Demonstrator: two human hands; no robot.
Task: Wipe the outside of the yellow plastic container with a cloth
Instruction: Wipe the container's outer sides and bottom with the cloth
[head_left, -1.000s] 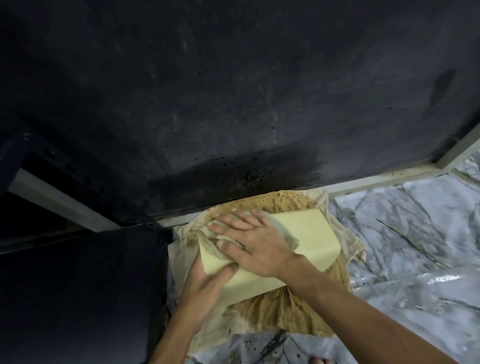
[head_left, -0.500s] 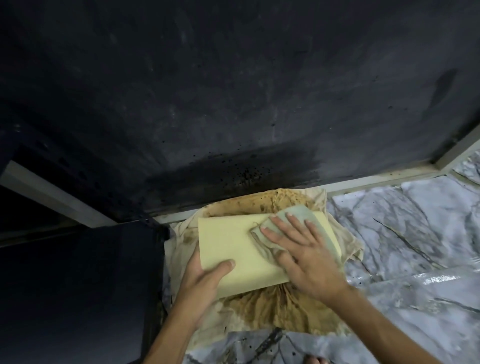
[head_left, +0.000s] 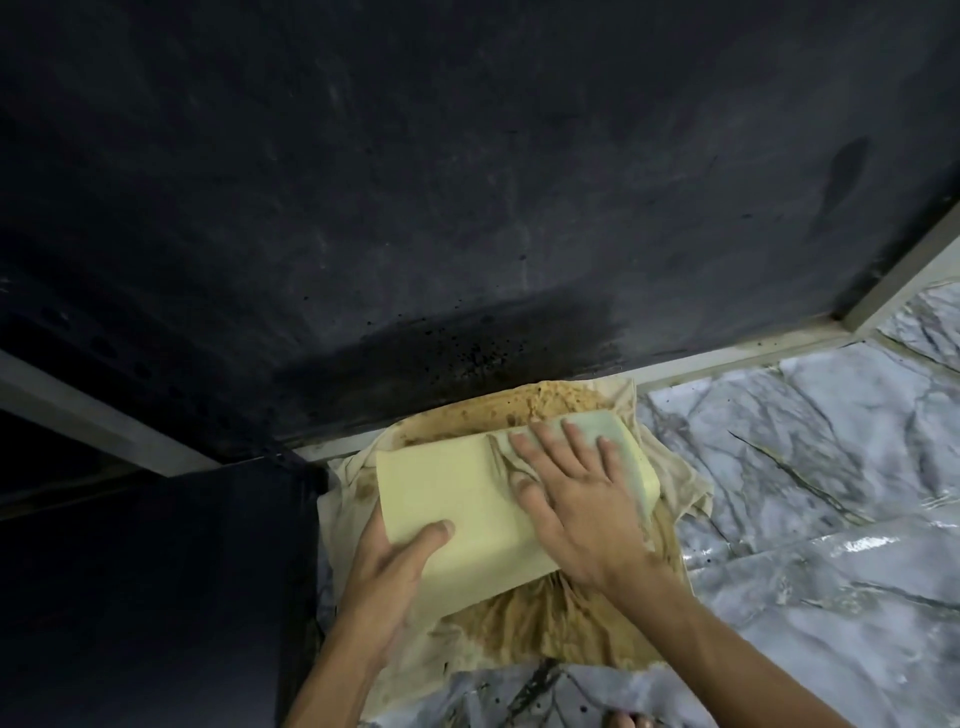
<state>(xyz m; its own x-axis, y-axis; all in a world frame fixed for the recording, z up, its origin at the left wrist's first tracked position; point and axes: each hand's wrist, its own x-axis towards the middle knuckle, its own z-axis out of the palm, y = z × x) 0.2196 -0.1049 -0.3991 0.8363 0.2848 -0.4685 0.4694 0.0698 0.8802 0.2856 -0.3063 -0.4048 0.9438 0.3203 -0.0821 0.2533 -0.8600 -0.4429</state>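
Note:
The yellow plastic container (head_left: 457, 499) lies on its side low in the middle of the view, resting on a stained sheet. My left hand (head_left: 395, 577) grips its near left corner, thumb on top. My right hand (head_left: 576, 499) lies flat, fingers spread, pressing a pale greenish cloth (head_left: 597, 426) onto the container's right half. The cloth bunches up in folds beside my thumb and covers the far right corner.
Under the container lies a cream sheet with a large brown stain (head_left: 550, 629). It rests on a marble-patterned surface (head_left: 810, 467). A dark wall (head_left: 467, 208) with a pale skirting strip (head_left: 727, 358) rises right behind. A dark block (head_left: 156, 597) stands at the left.
My right hand slid the cloth from the container's left end across to its right end. The container tilted flatter, and my left hand shifted its grip on the near corner.

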